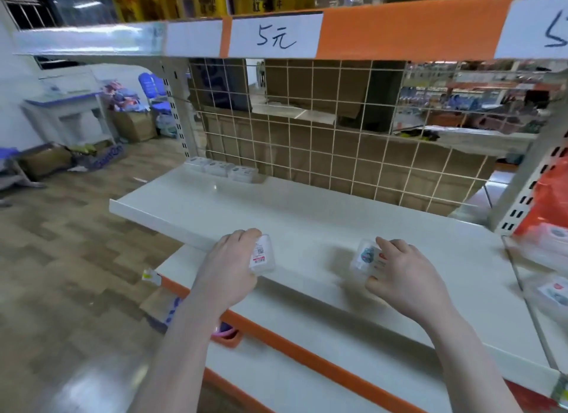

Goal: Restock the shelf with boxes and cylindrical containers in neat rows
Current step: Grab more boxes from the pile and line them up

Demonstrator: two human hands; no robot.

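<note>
Shelf: a white metal shelf board [307, 216] with a wire grid back panel [322, 129]; its front edge runs from upper left to lower right.
Room: a shop with a wood-pattern floor [61, 259], cardboard boxes [132, 125] by the far wall at left, and a price strip [273, 37] reading "5元" on the shelf above.
Stock already placed: a short row of small clear boxes [222, 168] at the back left corner of the shelf, against the grid.
Left hand: the left hand [229, 265] grips a small clear box with a red-and-white label [262, 257], right at the front edge of the shelf.
Right hand: the right hand [405, 274] pinches a second clear box with a blue picture [367, 259] in curled fingers, over the front part of the shelf.
Spacing: the two held boxes are well apart from each other and from the back row.
Open room: bare white board lies between the hands and the grid.
Right side: an upright post [528, 179] and an orange bag [547, 203] bound the shelf.
Below: a lower shelf with an orange edge [307, 354].
</note>
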